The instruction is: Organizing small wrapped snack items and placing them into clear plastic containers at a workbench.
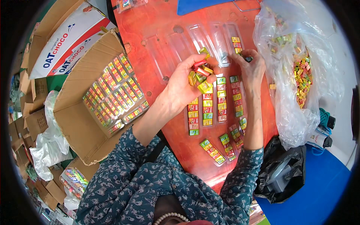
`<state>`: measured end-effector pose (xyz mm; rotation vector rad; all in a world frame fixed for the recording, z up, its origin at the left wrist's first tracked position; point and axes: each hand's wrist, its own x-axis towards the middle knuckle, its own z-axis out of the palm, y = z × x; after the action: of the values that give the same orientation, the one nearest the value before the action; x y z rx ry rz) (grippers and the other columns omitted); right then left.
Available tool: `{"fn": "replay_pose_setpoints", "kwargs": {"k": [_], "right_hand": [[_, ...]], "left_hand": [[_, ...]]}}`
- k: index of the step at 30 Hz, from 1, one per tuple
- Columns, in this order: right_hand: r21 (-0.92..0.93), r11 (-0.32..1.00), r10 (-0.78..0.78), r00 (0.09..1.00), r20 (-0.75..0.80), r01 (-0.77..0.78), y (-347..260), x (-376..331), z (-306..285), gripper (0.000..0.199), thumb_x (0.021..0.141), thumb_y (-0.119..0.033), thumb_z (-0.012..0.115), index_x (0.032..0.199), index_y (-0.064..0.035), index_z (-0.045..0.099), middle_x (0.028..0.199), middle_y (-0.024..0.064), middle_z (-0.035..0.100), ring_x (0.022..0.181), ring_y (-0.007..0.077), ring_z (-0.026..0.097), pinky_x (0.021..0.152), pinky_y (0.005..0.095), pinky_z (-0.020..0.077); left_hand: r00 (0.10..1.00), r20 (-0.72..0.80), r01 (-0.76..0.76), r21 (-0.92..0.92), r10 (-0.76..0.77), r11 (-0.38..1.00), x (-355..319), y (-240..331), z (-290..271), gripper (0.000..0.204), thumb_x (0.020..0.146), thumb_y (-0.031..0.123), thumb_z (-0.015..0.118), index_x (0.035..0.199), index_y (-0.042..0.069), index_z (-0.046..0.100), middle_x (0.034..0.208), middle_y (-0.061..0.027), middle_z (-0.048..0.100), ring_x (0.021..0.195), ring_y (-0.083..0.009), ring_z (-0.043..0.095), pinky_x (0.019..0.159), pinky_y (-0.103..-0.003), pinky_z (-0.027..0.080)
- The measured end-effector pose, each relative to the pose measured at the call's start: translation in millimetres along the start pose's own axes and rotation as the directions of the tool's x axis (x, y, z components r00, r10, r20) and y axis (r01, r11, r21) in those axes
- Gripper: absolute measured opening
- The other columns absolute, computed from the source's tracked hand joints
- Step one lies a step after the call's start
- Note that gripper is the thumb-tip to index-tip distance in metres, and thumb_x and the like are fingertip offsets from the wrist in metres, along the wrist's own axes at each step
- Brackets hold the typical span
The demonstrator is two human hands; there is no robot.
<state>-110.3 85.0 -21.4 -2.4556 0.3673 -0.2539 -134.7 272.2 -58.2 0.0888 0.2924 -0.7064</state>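
My left hand [179, 83] is cupped palm up over the table, its fingers curled round a handful of small wrapped candies [205, 87] in yellow, red and green. To its right, my right hand [255, 68] pinches at the near part of a clear plastic tray [231, 30]; its fingers hide what they hold. A few candies [236, 44] stand in a row in that tray, just beyond the fingertips. Other clear trays [200, 35] without candies lie left of it. Nearer me are long trays filled with candies [222, 99], and several filled trays [212, 152] lie closer still.
At the left an open cardboard box [80, 127] holds rows of filled trays. A big clear plastic bag [296, 123] of loose candies lies at the right of the red table [170, 140]. A black bag [300, 157] sits below it, beside a blue surface [318, 187].
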Motion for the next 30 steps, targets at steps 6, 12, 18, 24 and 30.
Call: {"fn": "replay_pose_setpoints", "kwargs": {"k": [6,12,18,24,30], "right_hand": [[-0.058,0.982,-0.183,0.982,-0.048,0.180,18.3,2.9,0.7,0.017,0.071,-0.010,0.068,0.081,0.0044,0.064,0.073,0.0137,0.062,0.065,0.0222,0.059,0.065,0.0321,0.0460],[0.578,0.782,0.087,0.959,0.270,-0.234,-14.1,-11.8,-9.0,0.018,0.079,-0.015,0.066,0.085,0.0012,0.064,0.070,0.0000,0.059,0.060,0.0061,0.051,0.057,0.0220,0.0406],[0.643,0.707,-0.054,0.884,0.464,-0.295,-44.2,-27.8,-9.3,0.023,0.082,-0.021,0.065,0.090,0.0010,0.062,0.073,0.0014,0.061,0.063,0.0059,0.054,0.057,0.0191,0.0432],[0.575,0.783,-0.059,0.892,0.449,-0.237,-46.0,-22.9,-5.8,0.024,0.084,-0.021,0.063,0.092,0.0017,0.062,0.074,0.0020,0.060,0.066,0.0072,0.056,0.059,0.0203,0.0461],[0.600,0.737,-0.089,0.835,0.543,-0.311,-35.3,-20.3,1.5,0.027,0.083,-0.021,0.063,0.097,0.0031,0.061,0.073,0.0024,0.059,0.060,0.0058,0.053,0.052,0.0203,0.0438]], "left_hand": [[0.999,0.027,0.029,0.087,-0.031,0.996,-1.4,0.2,3.9,0.028,0.087,0.021,0.047,0.086,-0.005,0.059,0.075,-0.0164,0.061,0.058,-0.0201,0.054,0.056,-0.028,0.045],[0.998,0.026,0.056,0.177,-0.061,0.983,1.6,-1.1,4.3,0.029,0.088,0.023,0.046,0.090,-0.004,0.057,0.077,-0.0167,0.058,0.048,-0.0161,0.050,0.042,-0.023,0.040],[0.996,0.023,0.073,0.254,-0.082,0.964,1.0,1.1,9.3,0.031,0.087,0.024,0.047,0.083,-0.005,0.059,0.068,-0.0140,0.058,0.044,-0.0144,0.047,0.040,-0.022,0.039],[0.977,0.056,0.189,0.238,-0.208,0.953,-1.4,1.6,15.8,0.033,0.087,0.025,0.045,0.083,-0.005,0.059,0.065,-0.0123,0.056,0.040,-0.0125,0.044,0.039,-0.021,0.037],[0.979,-0.158,0.160,0.206,-0.129,0.965,0.5,-0.9,20.4,0.036,0.090,0.029,0.043,0.094,-0.004,0.057,0.072,-0.0166,0.060,0.040,-0.0124,0.044,0.039,-0.021,0.038]]}}
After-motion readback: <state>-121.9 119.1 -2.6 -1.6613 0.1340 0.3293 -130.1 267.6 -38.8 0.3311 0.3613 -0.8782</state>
